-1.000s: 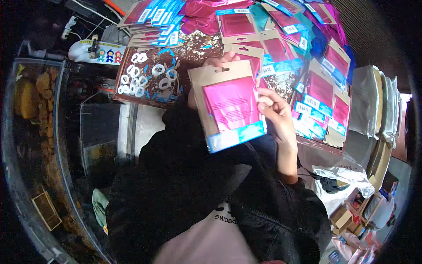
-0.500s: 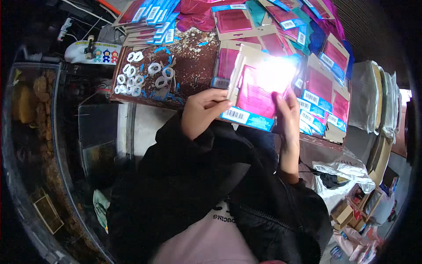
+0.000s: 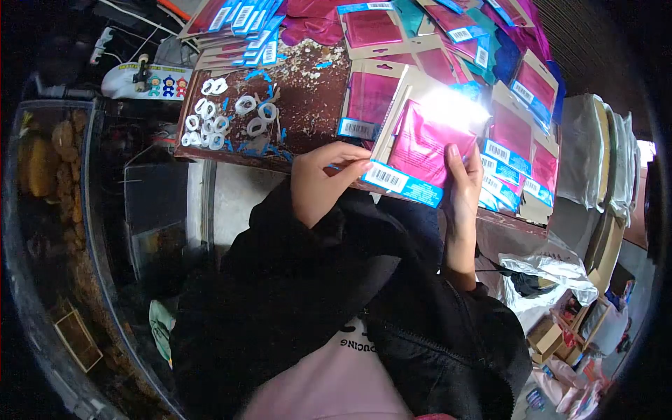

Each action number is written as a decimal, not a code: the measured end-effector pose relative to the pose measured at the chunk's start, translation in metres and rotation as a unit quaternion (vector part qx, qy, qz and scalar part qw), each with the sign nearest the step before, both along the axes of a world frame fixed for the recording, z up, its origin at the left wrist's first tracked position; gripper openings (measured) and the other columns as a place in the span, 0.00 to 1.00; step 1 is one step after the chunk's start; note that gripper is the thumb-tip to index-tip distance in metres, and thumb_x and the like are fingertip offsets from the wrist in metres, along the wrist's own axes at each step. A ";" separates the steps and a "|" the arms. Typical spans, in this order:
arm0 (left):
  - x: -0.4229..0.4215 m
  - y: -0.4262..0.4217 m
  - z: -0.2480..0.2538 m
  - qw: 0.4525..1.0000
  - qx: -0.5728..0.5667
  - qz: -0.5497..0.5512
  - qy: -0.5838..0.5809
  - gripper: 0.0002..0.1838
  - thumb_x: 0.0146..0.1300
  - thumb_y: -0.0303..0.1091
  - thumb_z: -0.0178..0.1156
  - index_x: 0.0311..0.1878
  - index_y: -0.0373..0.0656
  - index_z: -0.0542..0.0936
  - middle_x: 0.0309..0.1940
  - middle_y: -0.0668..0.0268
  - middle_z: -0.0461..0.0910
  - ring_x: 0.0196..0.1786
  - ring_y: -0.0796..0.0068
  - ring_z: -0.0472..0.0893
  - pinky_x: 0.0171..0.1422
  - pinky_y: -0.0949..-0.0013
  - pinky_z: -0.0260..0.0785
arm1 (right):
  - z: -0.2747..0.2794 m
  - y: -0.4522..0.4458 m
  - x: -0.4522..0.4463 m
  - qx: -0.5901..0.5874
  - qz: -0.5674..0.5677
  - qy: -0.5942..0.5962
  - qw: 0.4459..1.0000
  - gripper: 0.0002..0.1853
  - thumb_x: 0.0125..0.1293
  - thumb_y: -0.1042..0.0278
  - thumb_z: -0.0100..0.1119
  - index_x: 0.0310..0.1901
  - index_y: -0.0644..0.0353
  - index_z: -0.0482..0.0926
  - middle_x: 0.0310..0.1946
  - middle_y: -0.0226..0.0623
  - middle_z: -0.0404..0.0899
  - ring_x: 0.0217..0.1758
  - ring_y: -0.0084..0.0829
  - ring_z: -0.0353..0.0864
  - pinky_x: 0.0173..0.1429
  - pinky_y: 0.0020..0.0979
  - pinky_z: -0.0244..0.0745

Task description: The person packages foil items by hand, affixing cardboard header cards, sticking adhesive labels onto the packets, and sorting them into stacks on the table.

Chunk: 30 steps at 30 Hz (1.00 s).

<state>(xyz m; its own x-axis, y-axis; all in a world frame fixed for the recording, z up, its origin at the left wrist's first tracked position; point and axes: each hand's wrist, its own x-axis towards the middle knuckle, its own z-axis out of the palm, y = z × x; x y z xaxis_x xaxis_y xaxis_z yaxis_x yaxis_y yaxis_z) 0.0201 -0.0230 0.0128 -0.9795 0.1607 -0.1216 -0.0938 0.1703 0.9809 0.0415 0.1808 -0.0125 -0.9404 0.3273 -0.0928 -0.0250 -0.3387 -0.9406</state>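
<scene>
Between my two hands is a flat package [image 3: 428, 150], with a pink folded item showing behind shiny clear film and a blue strip with a barcode along its near edge. My left hand [image 3: 323, 175] pinches its lower left corner between thumb and fingers. On the right edge, my right hand [image 3: 463, 178] grips it, thumb on top and the other fingers partly hidden behind. Glare washes out its upper right part. Just behind it lies a similar pink package [image 3: 371, 101], and more packages [image 3: 509, 136] overlap to the right.
A stack of packages [image 3: 238, 31] stands at the table's far left. White rings [image 3: 210, 126] and blue scraps [image 3: 262, 75] lie on the worn brown table [image 3: 308, 105]. Teal cloth [image 3: 483, 52] sits at the back. Left of the table is a skateboard [image 3: 147, 82]; wrapped boards [image 3: 595, 150] stand at right.
The package in my hands has shifted slightly right and tilted a little, so its glare has moved right. More of the package behind it shows. Both hands keep their hold.
</scene>
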 end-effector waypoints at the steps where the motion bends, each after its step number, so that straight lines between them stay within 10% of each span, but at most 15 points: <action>1: 0.000 0.000 0.000 1.000 -0.011 0.001 0.011 0.07 0.52 0.23 0.60 0.36 0.38 0.81 0.25 0.67 0.81 0.24 0.84 0.75 0.31 0.84 0.65 | 0.000 0.000 0.000 0.002 -0.003 0.001 1.000 0.14 0.65 0.72 0.51 0.52 0.65 0.71 0.36 0.32 0.78 0.34 0.17 0.74 0.42 0.14 0.67; 6: -0.001 -0.003 0.003 0.988 -0.145 -0.048 0.037 0.09 0.56 0.21 0.56 0.41 0.35 0.77 0.30 0.63 0.80 0.30 0.80 0.76 0.33 0.80 0.69 | -0.002 -0.001 0.001 0.030 0.007 -0.005 1.000 0.13 0.65 0.72 0.51 0.50 0.64 0.71 0.36 0.31 0.78 0.34 0.17 0.73 0.41 0.14 0.66; 16: 0.000 0.004 0.010 0.993 0.067 -0.042 -0.082 0.15 0.54 0.20 0.57 0.47 0.36 0.77 0.33 0.65 0.77 0.32 0.81 0.75 0.32 0.80 0.65 | -0.004 0.008 0.002 -0.029 -0.017 -0.047 0.998 0.15 0.65 0.75 0.52 0.53 0.67 0.70 0.39 0.34 0.78 0.36 0.17 0.74 0.42 0.16 0.68; 30: 0.004 0.004 0.011 0.998 -0.022 -0.060 -0.014 0.12 0.51 0.17 0.59 0.41 0.35 0.80 0.34 0.66 0.78 0.31 0.80 0.76 0.36 0.82 0.66 | -0.008 0.008 0.005 0.002 -0.006 -0.030 1.000 0.15 0.64 0.76 0.52 0.52 0.67 0.70 0.39 0.34 0.78 0.36 0.17 0.74 0.43 0.15 0.68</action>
